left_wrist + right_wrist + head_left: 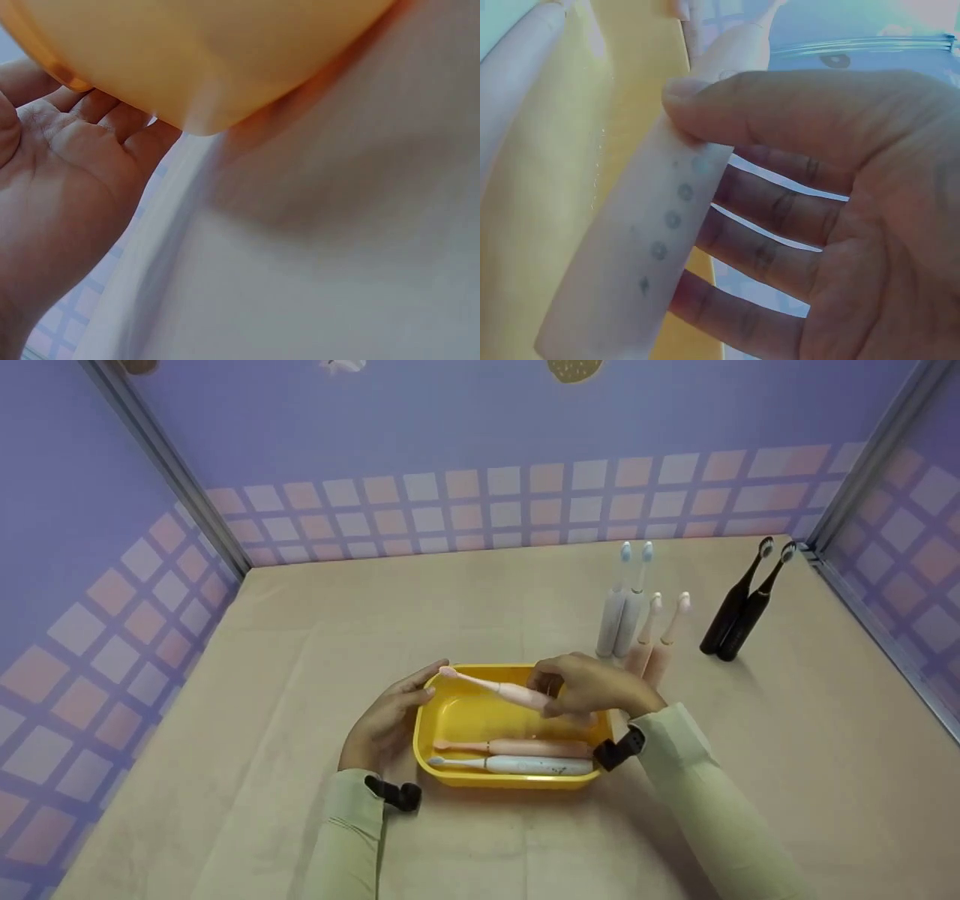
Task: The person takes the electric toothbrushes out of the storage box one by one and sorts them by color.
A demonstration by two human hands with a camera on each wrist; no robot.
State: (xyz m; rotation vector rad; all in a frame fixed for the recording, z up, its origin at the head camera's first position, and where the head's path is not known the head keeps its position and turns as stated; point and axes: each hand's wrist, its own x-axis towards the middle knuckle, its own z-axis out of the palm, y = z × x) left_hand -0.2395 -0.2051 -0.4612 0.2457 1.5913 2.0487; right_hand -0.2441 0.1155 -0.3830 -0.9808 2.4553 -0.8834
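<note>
A pale pink electric toothbrush (517,694) is pinched between the thumb and fingers of my right hand (592,684). It is held above a yellow plastic tray (510,782), its brush head toward the left rim. The right wrist view shows a row of small round marks on its handle (673,220). Inside the tray, a pink electric toothbrush (536,747) and a white electric toothbrush (536,765) lie side by side near the front wall. My left hand (386,724) holds the tray's left end, thumb at the rim and fingers along the outside (82,150).
Two white toothbrushes (621,622) stand upright behind the tray's right side. Two pink toothbrushes (658,652) stand in front of them, partly behind my right arm. Farther right stand two black toothbrushes (739,619). A patterned wall (480,502) borders the cloth-covered table (360,615).
</note>
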